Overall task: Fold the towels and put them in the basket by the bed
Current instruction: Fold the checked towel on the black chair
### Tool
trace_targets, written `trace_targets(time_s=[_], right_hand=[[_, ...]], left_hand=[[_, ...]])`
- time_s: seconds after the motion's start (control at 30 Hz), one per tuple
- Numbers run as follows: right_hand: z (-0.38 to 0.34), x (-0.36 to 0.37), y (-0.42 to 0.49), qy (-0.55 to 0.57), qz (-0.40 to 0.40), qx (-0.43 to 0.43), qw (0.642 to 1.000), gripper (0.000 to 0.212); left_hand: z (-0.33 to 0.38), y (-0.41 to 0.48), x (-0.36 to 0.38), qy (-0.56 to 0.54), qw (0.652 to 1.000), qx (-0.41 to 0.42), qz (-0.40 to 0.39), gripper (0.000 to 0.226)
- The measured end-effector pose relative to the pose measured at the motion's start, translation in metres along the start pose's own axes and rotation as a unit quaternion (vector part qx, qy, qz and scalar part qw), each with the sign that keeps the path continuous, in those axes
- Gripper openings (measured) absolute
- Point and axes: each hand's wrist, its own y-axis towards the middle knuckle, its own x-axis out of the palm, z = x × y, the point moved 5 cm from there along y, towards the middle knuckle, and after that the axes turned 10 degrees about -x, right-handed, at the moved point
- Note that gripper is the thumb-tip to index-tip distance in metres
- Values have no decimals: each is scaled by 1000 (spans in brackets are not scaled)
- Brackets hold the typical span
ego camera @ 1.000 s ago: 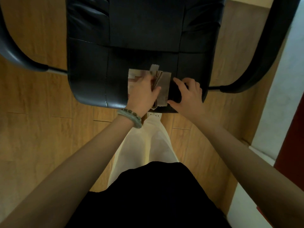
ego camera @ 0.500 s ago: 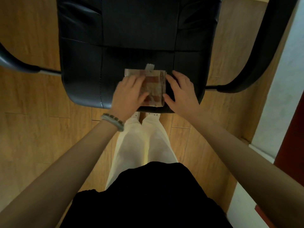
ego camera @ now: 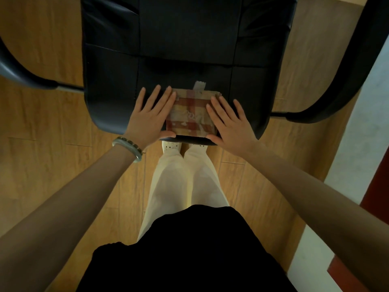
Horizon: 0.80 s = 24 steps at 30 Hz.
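Towel folded square at the chair's front edge

Folded plaid towel [ego camera: 191, 114] lies on the black chair seat [ego camera: 147, 60], near its front edge. Left hand [ego camera: 150, 116] and right hand [ego camera: 228, 123] press flat on its sides, fingers straight and spread, gripping nothing.

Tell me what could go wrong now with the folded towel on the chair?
1. The folded towel sits at the front edge of the chair seat; a pull over that edge could drop it on the wooden floor.
2. The left hand and right hand lie flat at its sides, gripping nothing; lifting carelessly may open the folds.
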Motion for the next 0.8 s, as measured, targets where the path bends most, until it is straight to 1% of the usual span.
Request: trace_targets(time_s=[0.07, 0.1, 0.17, 0.2, 0.23, 0.27, 0.3, 0.37, 0.43, 0.53, 0.57, 0.6, 0.67, 0.73, 0.8], right_hand=[[0, 3, -2, 15, 11, 2, 1000, 75], [-1, 1, -2, 29, 29, 5, 999, 74], [-4, -6, -4, 92, 91, 37, 991, 70], [-4, -12, -6, 144, 126, 79, 978, 67], [-3, -16, -8, 204, 157, 133, 957, 63], [-1, -17, -10, 267, 178, 191, 928, 58], [0, -16, -12, 325, 187, 249, 893, 54], [2, -8, -11, 422, 171, 344, 821, 49], [2, -4, -9, 483, 174, 390, 764, 47], [3, -4, -5, 533, 187, 422, 709, 43], [2, -3, -3, 542, 188, 426, 699, 42], [2, -2, -2, 546, 187, 428, 695, 41], [3, 0, 1, 548, 189, 430, 692, 41], [4, 1, 3, 550, 188, 432, 690, 40], [5, 1, 4, 553, 183, 433, 688, 39]], left_hand=[[0, 0, 2, -8, 1000, 0, -1, 109], [0, 0, 3, -23, 1000, -3, -1, 109], [1, -3, 2, -114, 992, -45, -11, 108], [1, -5, 2, -182, 979, -86, -22, 107], [0, -8, 2, -247, 959, -133, -30, 104], [0, -11, 2, -290, 940, -176, -24, 98], [0, -14, 0, -305, 928, -211, -8, 91], [2, -16, -3, -287, 921, -260, 30, 76], [5, -14, -7, -275, 914, -293, 61, 64], [7, -6, -7, -317, 883, -339, 63, 44], [8, -3, -7, -348, 868, -349, 52, 37], [11, -1, -6, -392, 845, -361, 36, 32], [17, 2, -7, -482, 779, -401, -3, 30], [21, 1, -11, -551, 712, -434, -45, 34], [26, 1, -15, -626, 650, -416, -111, 33]])
